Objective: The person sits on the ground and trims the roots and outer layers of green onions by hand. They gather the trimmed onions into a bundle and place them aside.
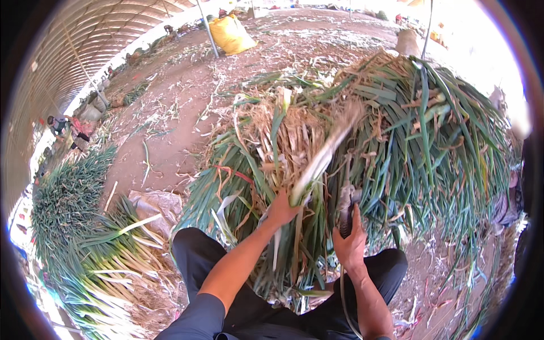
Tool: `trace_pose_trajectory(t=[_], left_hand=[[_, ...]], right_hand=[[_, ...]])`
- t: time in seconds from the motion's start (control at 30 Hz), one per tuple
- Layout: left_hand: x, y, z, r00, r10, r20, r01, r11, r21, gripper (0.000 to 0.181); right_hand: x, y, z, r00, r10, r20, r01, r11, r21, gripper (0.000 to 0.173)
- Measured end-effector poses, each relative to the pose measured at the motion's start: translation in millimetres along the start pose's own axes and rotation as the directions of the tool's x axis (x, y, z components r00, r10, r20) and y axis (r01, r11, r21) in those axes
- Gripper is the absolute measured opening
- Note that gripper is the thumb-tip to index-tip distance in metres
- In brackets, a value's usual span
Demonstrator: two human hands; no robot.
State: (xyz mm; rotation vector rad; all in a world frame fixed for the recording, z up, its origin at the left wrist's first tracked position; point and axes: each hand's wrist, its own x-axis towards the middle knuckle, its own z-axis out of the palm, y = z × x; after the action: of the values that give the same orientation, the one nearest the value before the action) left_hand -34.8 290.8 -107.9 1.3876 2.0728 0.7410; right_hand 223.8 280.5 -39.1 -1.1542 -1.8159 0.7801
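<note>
My left hand [282, 211] grips one long green onion [319, 160] by its upper stalk. Its white stem slants up to the right, and the root end is blurred. In my right hand [352, 243] is a dark-handled tool that looks like an air blow gun [346, 208], with a thin hose [343, 293] trailing down past my wrist. The tool's head points away from me, just right of the onion. Directly beyond both hands lies a bundle of unpeeled onions [293, 134], dry roots up and green leaves hanging towards my knees.
A larger onion heap [425, 123] rises at the right. On the left, onions with pale stems [123, 272] lie beside a crumpled plastic sheet [157, 208]. Farther off are a yellow sack [231, 35], a metal post [207, 29] and a seated person [66, 129]. Leaf scraps litter the soil.
</note>
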Motion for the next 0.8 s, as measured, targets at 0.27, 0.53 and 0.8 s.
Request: trace_pose_trajectory(t=[0.27, 0.53, 0.8], left_hand=[[-94, -50, 88, 0.924, 0.020, -0.381, -0.049, 0.997, -0.065, 0.072], [-103, -62, 81, 0.992, -0.069, -0.103, 0.085, 0.984, 0.155, 0.049], [-101, -50, 93, 0.974, 0.094, -0.206, 0.025, 0.860, 0.510, 0.039]], right_hand=[[-90, 12, -14, 0.960, -0.014, 0.278, 0.042, 0.994, -0.096, 0.083], [-92, 34, -1, 0.974, -0.029, 0.226, 0.070, 0.982, -0.175, 0.083], [-96, 21, 0, 0.980, -0.064, 0.191, 0.099, 0.979, -0.179, 0.084]])
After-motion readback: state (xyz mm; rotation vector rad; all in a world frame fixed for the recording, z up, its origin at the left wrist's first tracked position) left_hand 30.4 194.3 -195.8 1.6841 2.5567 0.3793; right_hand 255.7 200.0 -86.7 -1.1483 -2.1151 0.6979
